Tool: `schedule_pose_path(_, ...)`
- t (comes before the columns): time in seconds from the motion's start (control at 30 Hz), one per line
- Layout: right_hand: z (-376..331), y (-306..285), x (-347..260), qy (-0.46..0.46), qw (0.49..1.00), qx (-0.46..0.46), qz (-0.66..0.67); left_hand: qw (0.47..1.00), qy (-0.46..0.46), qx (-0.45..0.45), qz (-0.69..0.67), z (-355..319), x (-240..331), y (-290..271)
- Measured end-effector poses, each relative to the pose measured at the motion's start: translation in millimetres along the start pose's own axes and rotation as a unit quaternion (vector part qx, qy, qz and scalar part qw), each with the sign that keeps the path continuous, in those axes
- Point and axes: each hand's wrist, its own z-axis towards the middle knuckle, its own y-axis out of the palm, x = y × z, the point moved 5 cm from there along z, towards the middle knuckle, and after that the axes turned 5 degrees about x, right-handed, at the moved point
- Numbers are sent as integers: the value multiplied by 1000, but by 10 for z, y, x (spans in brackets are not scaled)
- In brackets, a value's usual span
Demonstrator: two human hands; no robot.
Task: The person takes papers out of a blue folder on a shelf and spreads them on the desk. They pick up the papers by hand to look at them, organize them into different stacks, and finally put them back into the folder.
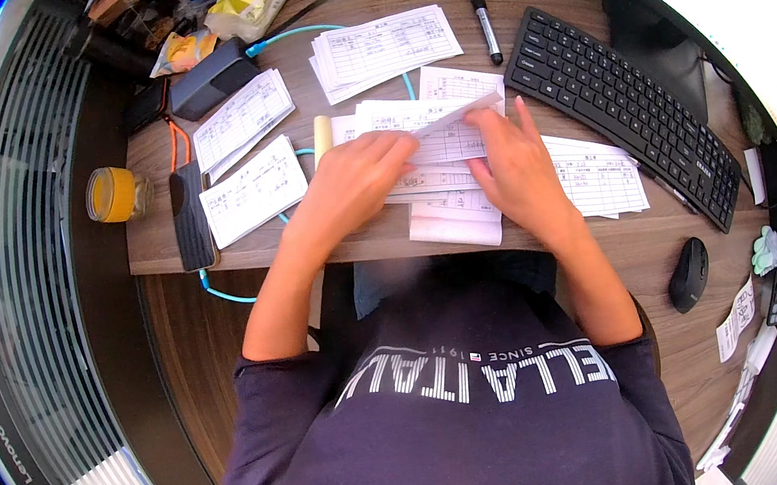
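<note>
Near the desk's front edge, both hands are at a loose pile of printed paper slips (439,143) with handwriting. One slip (460,115) is lifted from the pile, its far edge bent up. My left hand (356,183) is closed, fingertips pinching the left end of that slip. At its right end, my right hand (521,171) holds the slip between thumb and fingers, with the index finger raised. A pinkish sheet (455,222) sticks out from under the pile toward me. Something pale yellow (323,136) stands at the pile's left side, partly behind my left hand.
Slip stacks lie at the far side (388,49) and left (254,191), with more slips (596,178) fanned at right. Around them are a marker (484,24), keyboard (625,103), mouse (689,274), phone (192,214), yellow-lidded jar (112,194), grey box (212,77) and blue cable (229,296).
</note>
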Motion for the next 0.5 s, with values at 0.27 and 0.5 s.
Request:
schedule_pose_path(0.27, -77, 77, 33, -80, 994, 1, -73, 943, 87, 280, 159, 542, -295, -521)
schedule_pose_path(0.5, 137, 108, -53, -101, 987, 112, -53, 995, -5, 32, 97, 730, -1028, 172)
